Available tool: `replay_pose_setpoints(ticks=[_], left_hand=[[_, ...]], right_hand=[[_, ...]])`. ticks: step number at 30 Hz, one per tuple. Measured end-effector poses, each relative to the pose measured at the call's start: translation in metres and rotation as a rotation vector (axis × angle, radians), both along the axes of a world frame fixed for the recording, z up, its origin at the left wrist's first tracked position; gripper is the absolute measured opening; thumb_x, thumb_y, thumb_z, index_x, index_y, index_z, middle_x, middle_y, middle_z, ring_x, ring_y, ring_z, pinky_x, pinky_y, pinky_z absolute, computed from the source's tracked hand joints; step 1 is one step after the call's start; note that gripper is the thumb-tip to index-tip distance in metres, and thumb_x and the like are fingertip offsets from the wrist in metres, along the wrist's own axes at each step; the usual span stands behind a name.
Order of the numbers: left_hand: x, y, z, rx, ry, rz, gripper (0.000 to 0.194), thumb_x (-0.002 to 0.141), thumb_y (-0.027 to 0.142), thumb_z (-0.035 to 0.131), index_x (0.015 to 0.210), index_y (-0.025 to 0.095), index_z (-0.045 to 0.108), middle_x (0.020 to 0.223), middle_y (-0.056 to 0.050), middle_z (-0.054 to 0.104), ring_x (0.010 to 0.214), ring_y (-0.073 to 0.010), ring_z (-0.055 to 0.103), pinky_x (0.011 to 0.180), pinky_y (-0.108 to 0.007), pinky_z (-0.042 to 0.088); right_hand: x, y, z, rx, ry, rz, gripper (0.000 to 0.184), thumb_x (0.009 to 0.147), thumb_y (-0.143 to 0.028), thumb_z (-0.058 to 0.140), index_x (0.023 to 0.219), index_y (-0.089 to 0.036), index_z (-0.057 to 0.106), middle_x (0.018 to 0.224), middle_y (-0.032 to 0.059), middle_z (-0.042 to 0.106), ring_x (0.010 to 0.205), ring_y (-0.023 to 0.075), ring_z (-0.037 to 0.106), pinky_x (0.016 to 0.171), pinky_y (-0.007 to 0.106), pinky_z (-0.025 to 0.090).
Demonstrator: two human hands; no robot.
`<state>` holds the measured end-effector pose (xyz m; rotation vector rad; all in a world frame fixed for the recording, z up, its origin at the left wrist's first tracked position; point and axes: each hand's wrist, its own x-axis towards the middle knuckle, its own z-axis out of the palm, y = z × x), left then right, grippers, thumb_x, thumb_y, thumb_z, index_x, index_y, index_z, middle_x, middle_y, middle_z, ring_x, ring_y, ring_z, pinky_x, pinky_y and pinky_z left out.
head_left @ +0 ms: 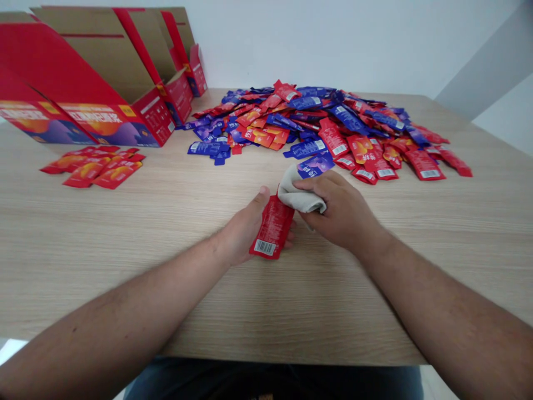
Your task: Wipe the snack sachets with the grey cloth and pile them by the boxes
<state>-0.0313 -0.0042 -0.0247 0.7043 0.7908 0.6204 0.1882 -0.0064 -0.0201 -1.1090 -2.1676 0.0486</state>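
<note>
Left hand (244,230): grip clasps red pouch (272,225) over tabletop (200,322), barcode at near end, fine print too blurred to read. Pouch's long axis runs away, far end leaning right. Right hand (345,211), at that far end, grasps grey cloth (296,194), apparently touching pouch. Beyond: loose red pouches (102,166) left, red-and-blue pile (316,122), open boxes (156,114), white lettering unreadable.

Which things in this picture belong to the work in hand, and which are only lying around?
Work in hand:
red barcoded pouch, in the left hand
grey cloth, in the right hand, at the pouch's upper end

Lying about (possibly related):
heap of red and blue pouches
small group of red-orange pouches
open red cartons
</note>
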Motion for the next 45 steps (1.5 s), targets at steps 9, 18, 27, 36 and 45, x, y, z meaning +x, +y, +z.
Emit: replay_pose_setpoints(ticks=[9, 18, 27, 36, 45], left_hand=[[0.0021, -0.0004, 0.0050, -0.024, 0.034, 0.015, 0.079, 0.112, 0.071, 0.025, 0.106, 0.011, 0.075, 0.091, -0.016, 0.079, 0.071, -0.0222, 0.076, 0.069, -0.036, 0.065], [-0.0001, 0.0009, 0.0016, -0.007, -0.002, -0.002, 0.079, 0.110, 0.075, 0.028, 0.108, 0.011, 0.075, 0.090, -0.016, 0.079, 0.071, -0.0230, 0.076, 0.071, -0.037, 0.065], [-0.0016, 0.0022, -0.0024, -0.006, -0.048, 0.003, 0.077, 0.108, 0.076, 0.033, 0.108, 0.012, 0.076, 0.093, -0.017, 0.079, 0.074, -0.0248, 0.076, 0.073, -0.040, 0.065], [-0.0013, 0.0019, -0.0023, -0.005, -0.048, -0.011, 0.077, 0.108, 0.076, 0.035, 0.107, 0.011, 0.076, 0.092, -0.017, 0.079, 0.074, -0.0243, 0.076, 0.074, -0.039, 0.064], [-0.0001, 0.0010, 0.0011, -0.010, -0.013, 0.017, 0.078, 0.109, 0.074, 0.031, 0.108, 0.011, 0.076, 0.094, -0.018, 0.080, 0.072, -0.0244, 0.077, 0.071, -0.038, 0.065]], right_hand=[[0.0009, 0.0018, 0.0009, -0.021, 0.007, -0.002, 0.038, 0.086, -0.020, 0.073, 0.124, -0.021, 0.075, 0.112, 0.0117, 0.079, 0.105, 0.0317, 0.072, 0.089, 0.045, 0.059], [0.0017, 0.0022, 0.0006, -0.052, -0.007, -0.020, 0.040, 0.086, -0.022, 0.073, 0.126, -0.021, 0.074, 0.114, 0.0119, 0.080, 0.108, 0.0327, 0.071, 0.093, 0.046, 0.059], [0.0001, 0.0002, -0.0004, -0.074, -0.019, 0.004, 0.040, 0.087, -0.023, 0.074, 0.127, -0.023, 0.074, 0.114, 0.0118, 0.079, 0.107, 0.0320, 0.071, 0.091, 0.046, 0.059], [0.0003, 0.0001, 0.0005, -0.079, -0.022, 0.007, 0.041, 0.087, -0.022, 0.074, 0.127, -0.022, 0.074, 0.114, 0.0119, 0.079, 0.108, 0.0323, 0.071, 0.092, 0.046, 0.058], [0.0000, -0.0003, 0.0003, -0.078, -0.028, 0.000, 0.040, 0.086, -0.022, 0.074, 0.127, -0.022, 0.074, 0.114, 0.0117, 0.079, 0.107, 0.0318, 0.070, 0.091, 0.045, 0.058]])
